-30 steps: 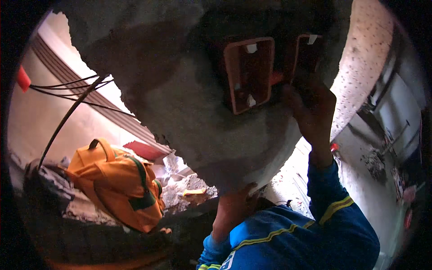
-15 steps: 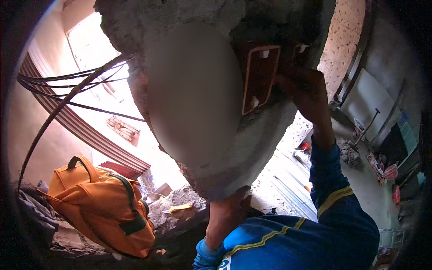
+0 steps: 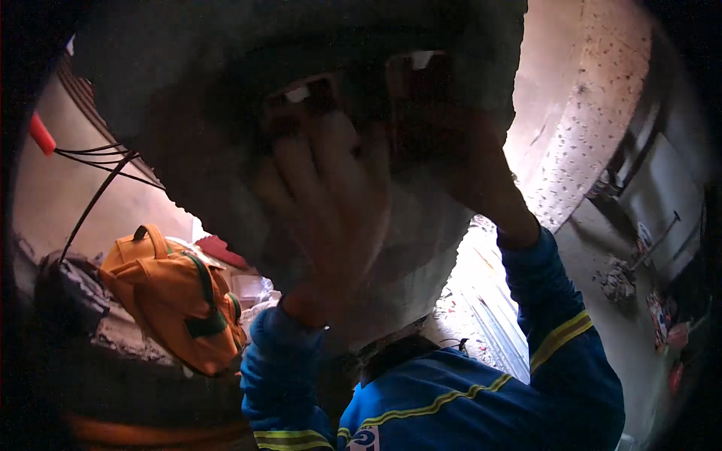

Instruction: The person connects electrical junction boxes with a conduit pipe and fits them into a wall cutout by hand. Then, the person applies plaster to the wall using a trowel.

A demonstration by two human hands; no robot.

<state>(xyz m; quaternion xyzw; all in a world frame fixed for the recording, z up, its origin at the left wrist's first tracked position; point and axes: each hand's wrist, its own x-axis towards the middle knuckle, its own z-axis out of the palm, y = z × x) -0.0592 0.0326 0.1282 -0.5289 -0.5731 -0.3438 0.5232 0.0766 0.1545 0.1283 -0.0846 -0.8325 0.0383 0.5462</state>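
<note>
Two recessed wall boxes, a left one (image 3: 302, 94) and a right one (image 3: 417, 71), sit in the dark, rough cement block (image 3: 195, 120) overhead, each with a small white tab. My left hand (image 3: 323, 192) reaches up to the left box, its long fingers apart and slightly bent against its lower part, fingertips in shadow. My right hand (image 3: 485, 180) is raised at the lower right of the right box; its fingers are lost in darkness, so I cannot tell whether it holds anything. Both blue sleeves with yellow stripes rise from below.
An orange bag (image 3: 162, 293) lies at left among rubble, below black cables (image 3: 105, 188) and a red tube (image 3: 43, 134). A speckled curved wall (image 3: 579, 135) is at upper right. Long strips (image 3: 492, 323) lie below; a long-handled tool (image 3: 658, 233) and debris are at right.
My left hand has risen from the block's lower edge to the left box. My right hand now sits beside the right box. The view has shifted, putting both boxes further left in the picture.
</note>
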